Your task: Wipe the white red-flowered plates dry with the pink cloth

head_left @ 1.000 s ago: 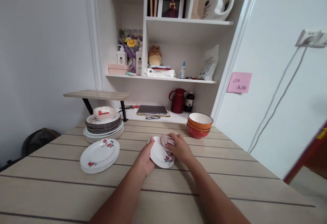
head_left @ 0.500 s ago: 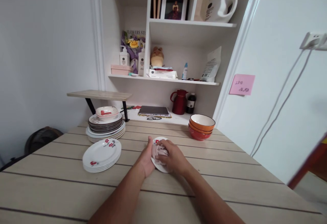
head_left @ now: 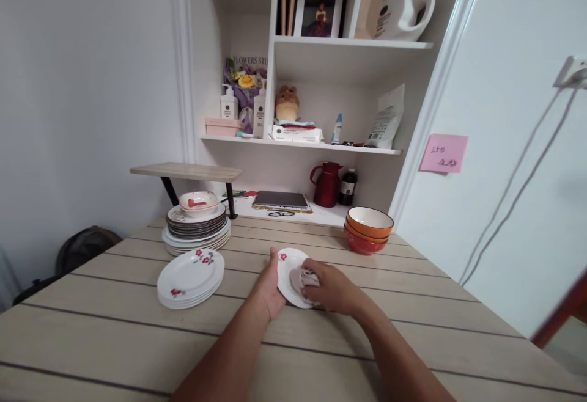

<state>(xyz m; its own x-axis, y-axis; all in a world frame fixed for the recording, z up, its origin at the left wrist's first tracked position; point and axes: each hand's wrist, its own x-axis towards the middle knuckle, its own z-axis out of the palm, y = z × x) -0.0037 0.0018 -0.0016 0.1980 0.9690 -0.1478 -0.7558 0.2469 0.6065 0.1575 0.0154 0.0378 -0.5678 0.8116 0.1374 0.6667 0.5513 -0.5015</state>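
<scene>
My left hand (head_left: 269,289) grips the left rim of a small white plate (head_left: 288,266) with red flowers, tilted up just above the wooden table (head_left: 137,341). Pressed against the plate's lower face is a bunched pinkish cloth (head_left: 308,278), with my right hand (head_left: 334,289) closed around it. To the left a short stack of matching flowered plates (head_left: 190,277) lies flat on the table.
A taller pile of plates topped by a small bowl (head_left: 198,226) stands at the back left. Stacked orange and red bowls (head_left: 368,228) sit at the back right. Behind are white shelves with a red jug (head_left: 326,184), bottles and a tablet (head_left: 280,199).
My right hand has drawn the cloth from the plate's top edge down to its lower part. The camera view has drifted slightly, so everything sits a little further right.
</scene>
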